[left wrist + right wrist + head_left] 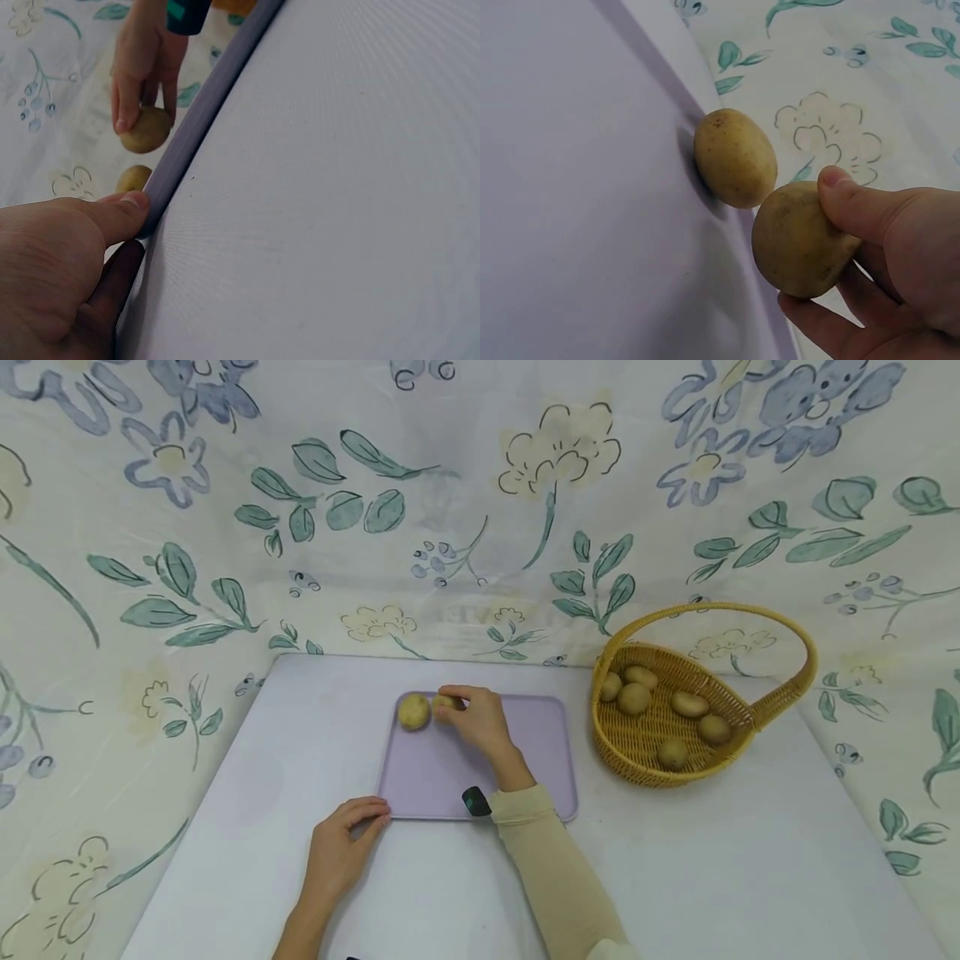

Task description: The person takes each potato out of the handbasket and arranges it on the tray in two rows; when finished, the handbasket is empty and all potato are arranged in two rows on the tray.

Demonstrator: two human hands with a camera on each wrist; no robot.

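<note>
A lavender tray [480,760] lies on the white table. My right hand [480,722] holds a potato [799,240] between thumb and fingers over the tray's far left part. Another potato [413,712] sits on the tray at its far left corner, right beside the held one. At the tray's near left corner, my left hand [341,847] pinches the rim, with the thumb [124,217] on the edge and a finger lower down, as the left wrist view shows.
To the right of the tray stands a wicker basket [652,768] with a tall handle and several potatoes inside. A floral cloth [450,510] hangs behind the table [712,860]. A dark band-like device [476,802] sits at the right wrist.
</note>
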